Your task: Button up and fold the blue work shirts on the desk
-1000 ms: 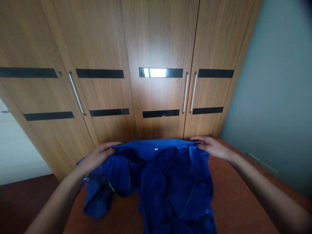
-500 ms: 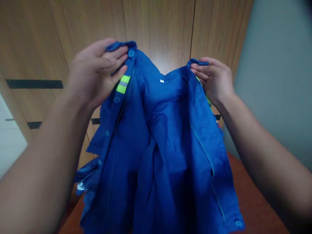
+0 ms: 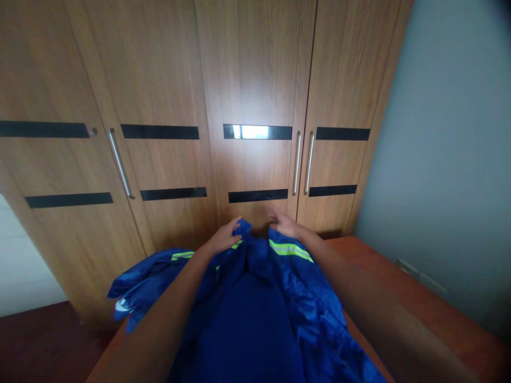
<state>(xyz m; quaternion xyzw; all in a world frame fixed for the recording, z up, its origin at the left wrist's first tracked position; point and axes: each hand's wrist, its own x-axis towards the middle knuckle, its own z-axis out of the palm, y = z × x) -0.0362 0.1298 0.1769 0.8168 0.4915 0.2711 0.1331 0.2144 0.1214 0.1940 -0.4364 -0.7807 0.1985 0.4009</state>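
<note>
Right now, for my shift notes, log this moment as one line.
left hand: pinches blue garment edge | right hand: at garment's opposite side, grip unclear | garment: bears yellow-green stripes | wardrobe doors: shut

Room, likely in a home, wooden wardrobe [image 3: 207, 106], metal handles [image 3: 296, 163]

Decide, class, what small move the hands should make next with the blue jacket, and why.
Probably draw the jacket's two upper edges together: the left hand grips one, the right hand is at the other, above a yellow stripe, and a gap shows between them.
</note>
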